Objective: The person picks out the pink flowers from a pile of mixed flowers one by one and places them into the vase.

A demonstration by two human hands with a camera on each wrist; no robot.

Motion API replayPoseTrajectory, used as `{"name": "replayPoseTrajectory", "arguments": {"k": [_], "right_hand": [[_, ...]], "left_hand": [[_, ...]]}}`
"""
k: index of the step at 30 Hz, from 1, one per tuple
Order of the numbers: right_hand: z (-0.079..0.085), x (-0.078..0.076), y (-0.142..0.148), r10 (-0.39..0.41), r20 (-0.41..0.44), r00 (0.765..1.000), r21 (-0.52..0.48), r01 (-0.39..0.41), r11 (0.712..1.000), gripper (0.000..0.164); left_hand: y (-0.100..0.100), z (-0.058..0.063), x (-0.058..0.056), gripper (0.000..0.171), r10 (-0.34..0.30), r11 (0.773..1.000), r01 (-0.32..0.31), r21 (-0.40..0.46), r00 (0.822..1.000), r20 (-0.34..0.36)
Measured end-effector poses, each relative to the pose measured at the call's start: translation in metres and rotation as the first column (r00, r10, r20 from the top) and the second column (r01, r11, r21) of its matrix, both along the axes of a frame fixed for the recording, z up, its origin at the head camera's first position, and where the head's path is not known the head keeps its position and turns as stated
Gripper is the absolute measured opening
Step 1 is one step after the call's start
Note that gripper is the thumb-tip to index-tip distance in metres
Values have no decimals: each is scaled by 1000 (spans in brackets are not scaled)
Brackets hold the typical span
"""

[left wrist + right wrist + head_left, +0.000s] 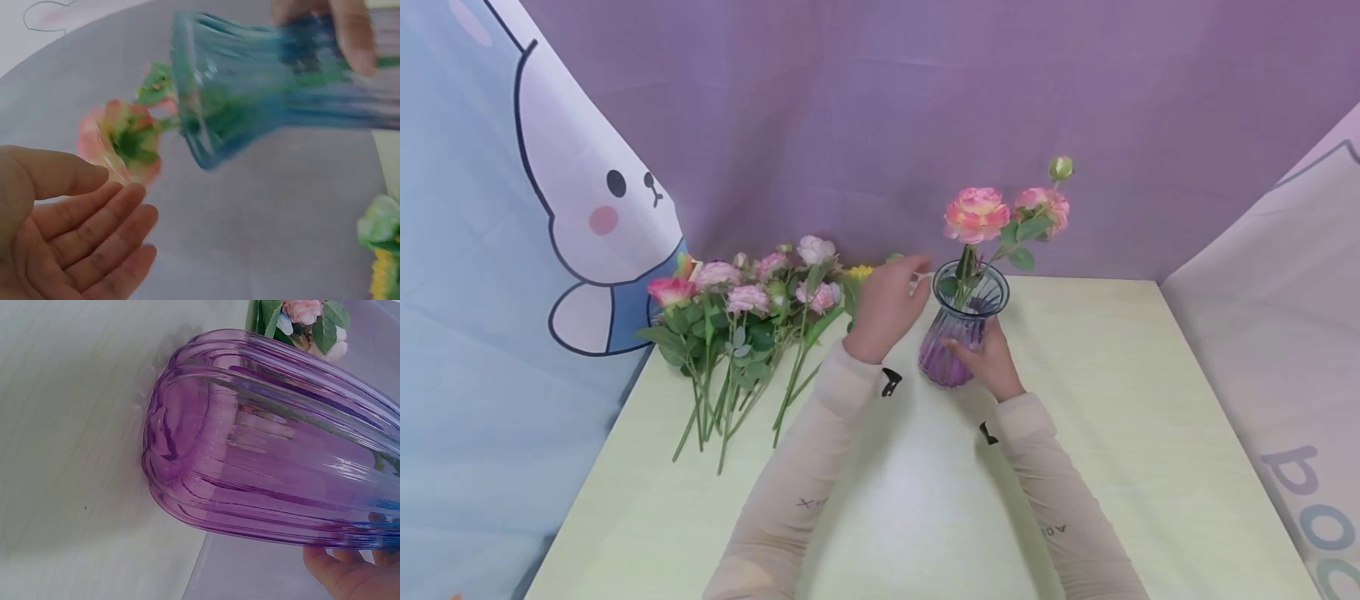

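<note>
While one hand minds the vase, the other has nothing in it. I can see the person's right grip (992,360) wrapped low on the glass vase (951,325), thumb across the front and fingers round the side — it has hold of the vase. The left grip (889,302) is open and empty, right beside the vase's rim, with the thumb apart from the fingers and the fingers a little bent.

The vase stands on the counter (917,525), a bit to the right of the middle. It is purple at the bottom and bluish at the top. A big pink flower (977,214) pokes out of it, and next to that is another pink flower (1042,208) with a green bud (1061,168) above. Their stems go down inside the glass. I can't tell how many stems there are.

So I'd say the job is only just begun. Some flowers are in, but many more are not. A heap of pink and white flowers (747,298) lies on the left side of the counter, stems pointing toward the person. A yellow flower (860,272) peeks out behind the left arm — most of it is hidden. That makes the heap the bigger share by far.
</note>
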State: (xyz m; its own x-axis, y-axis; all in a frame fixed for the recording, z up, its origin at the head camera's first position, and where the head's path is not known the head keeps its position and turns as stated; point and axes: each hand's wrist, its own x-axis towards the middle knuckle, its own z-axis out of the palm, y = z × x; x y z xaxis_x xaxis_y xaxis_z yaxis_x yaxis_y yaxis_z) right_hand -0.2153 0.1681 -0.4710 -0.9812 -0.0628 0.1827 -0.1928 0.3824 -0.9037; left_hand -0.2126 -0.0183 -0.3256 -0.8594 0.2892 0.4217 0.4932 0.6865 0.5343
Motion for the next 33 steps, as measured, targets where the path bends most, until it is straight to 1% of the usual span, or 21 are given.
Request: {"name": "replayPoseTrajectory", "arguments": {"k": [5, 11, 15, 18, 21, 26, 28, 30, 33], "right_hand": [[0, 1, 0, -1, 24, 1000, 4, 1, 1000, 97], [2, 1, 0, -11, 10, 1000, 21, 11, 1000, 95], [3, 1, 0, -5, 4, 1000, 21, 5, 1000, 95], [2, 0, 0, -5, 2, 1000, 19, 5, 1000, 93], [2, -1, 0, -9, 7, 1000, 15, 9, 1000, 92], [1, -1, 1, -10, 35, 999, 13, 9, 1000, 94], [3, 0, 0, -7, 42, 999, 3, 7, 1000, 93], [13, 5, -2, 2, 35, 999, -1, -2, 1000, 91], [29, 14, -6, 16, 23, 1000, 3, -16, 1000, 89]], "left_hand": [[-19, -15, -2, 25, 56, 998, -54, 41, 998, -39], [-45, -35, -5, 20, 135, 989, -133, 59, 990, -44], [-63, -51, -7, 14, 196, 980, -194, 39, 979, -61], [-77, -64, -9, 14, 247, 969, -246, 15, 967, -64], [-89, -74, -10, 16, 292, 957, -292, 8, 955, -45], [-109, -85, -11, 16, 331, 943, -331, 6, 943, 37], [-116, -88, -12, 16, 349, 937, -349, -6, 934, 78], [-121, -92, -13, 17, 380, 925, -380, -23, 919, 106], [-128, -97, -16, 20, 430, 902, -429, -41, 888, 161]]}}
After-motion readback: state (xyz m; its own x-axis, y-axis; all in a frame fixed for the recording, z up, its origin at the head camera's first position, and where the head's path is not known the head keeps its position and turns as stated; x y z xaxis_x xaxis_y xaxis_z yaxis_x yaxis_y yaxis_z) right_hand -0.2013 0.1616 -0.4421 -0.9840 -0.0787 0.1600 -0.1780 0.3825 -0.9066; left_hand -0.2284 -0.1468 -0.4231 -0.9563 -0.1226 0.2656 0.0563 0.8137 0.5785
